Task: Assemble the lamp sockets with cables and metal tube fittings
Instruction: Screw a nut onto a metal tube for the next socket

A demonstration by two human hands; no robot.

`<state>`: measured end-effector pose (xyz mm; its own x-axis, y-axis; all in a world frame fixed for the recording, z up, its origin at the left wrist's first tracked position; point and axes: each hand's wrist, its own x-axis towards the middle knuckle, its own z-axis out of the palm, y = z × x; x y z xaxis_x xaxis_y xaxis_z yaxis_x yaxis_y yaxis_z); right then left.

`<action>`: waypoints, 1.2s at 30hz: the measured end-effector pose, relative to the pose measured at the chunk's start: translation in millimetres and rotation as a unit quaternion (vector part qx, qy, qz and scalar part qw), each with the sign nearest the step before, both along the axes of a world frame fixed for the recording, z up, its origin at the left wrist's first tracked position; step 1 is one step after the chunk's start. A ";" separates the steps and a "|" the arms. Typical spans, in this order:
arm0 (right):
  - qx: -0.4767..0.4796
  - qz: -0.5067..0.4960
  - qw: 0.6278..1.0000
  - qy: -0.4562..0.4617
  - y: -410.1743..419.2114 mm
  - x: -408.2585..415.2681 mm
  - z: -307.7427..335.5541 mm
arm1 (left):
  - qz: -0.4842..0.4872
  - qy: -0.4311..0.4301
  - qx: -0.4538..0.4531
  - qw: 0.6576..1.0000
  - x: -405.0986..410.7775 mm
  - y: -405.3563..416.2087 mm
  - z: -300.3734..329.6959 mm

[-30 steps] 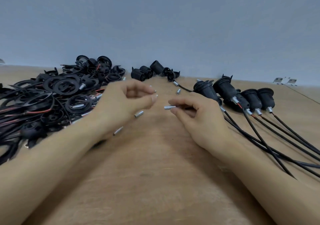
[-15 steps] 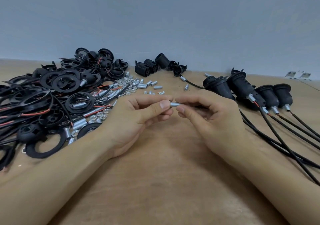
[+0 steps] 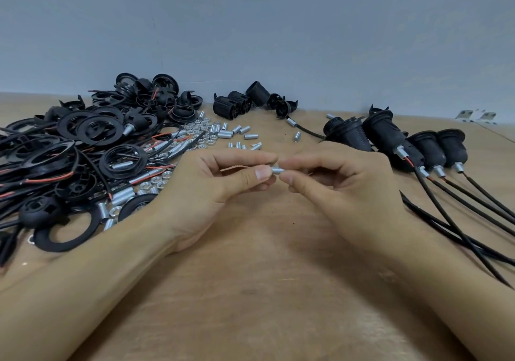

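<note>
Both hands met over the counter [image 3: 264, 305], sharing a pinched grip on one small threaded metal tube [image 3: 277, 169]: the left hand [image 3: 211, 190] held its left end between thumb and forefinger, the right hand [image 3: 345, 190] its right end. A nut may have sat on it; the view was too small to tell. Just beyond the grip lay loose tubes and nuts [image 3: 220, 135]. Left of it sprawled a heap of black rings and cables [image 3: 83, 149]. To the right lay assembled sockets [image 3: 418, 149] trailing cables.
</note>
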<state>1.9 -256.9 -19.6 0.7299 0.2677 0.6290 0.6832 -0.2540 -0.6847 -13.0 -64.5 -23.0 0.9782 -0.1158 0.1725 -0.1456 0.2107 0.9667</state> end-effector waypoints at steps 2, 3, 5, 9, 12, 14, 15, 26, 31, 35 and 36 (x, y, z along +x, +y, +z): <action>0.027 0.028 0.997 0.061 0.2 -1.6 2.5 | 0.007 -0.036 0.033 0.999 -1.0 0.4 1.1; 0.039 0.046 0.994 0.090 0.9 -2.3 2.9 | 0.017 -0.061 0.059 0.996 -1.2 0.2 1.1; 0.046 0.065 0.990 0.117 2.5 -2.9 1.6 | 0.037 -0.085 0.083 0.992 -0.6 -0.7 1.0; 0.035 0.033 0.993 0.112 4.2 0.0 -0.8 | 0.009 -0.038 -0.033 0.999 -0.3 -1.0 2.1; 0.068 0.018 0.986 0.150 1.8 5.0 -1.6 | 0.009 -0.024 -0.096 0.995 1.0 1.1 5.0; 0.096 0.027 0.979 0.176 0.9 6.5 -1.4 | 0.031 -0.037 -0.062 0.997 1.3 0.5 4.8; 0.107 0.031 0.977 0.183 1.0 6.6 -1.1 | 0.036 -0.040 -0.029 0.998 0.7 -0.8 4.1; 0.134 0.026 0.970 0.200 -0.1 9.4 -1.0 | -0.019 -0.012 -0.103 0.994 -1.4 0.0 7.3; 0.129 0.026 0.969 0.209 -0.5 10.4 -0.5 | -0.004 -0.022 -0.111 0.994 -1.9 0.2 9.3; 0.123 0.026 0.969 0.211 -1.0 10.8 -0.7 | -0.024 -0.030 -0.095 0.995 -2.5 -0.3 6.7; 0.124 0.028 0.969 0.213 -0.8 10.7 -0.5 | -0.021 -0.036 -0.090 0.995 -2.5 -0.1 7.1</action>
<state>12.6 -257.7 -20.2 0.9261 0.1926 0.3246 0.3337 -0.0160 -0.9426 -15.5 -64.6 -15.9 0.9575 -0.1163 0.2640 -0.2011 0.3873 0.8998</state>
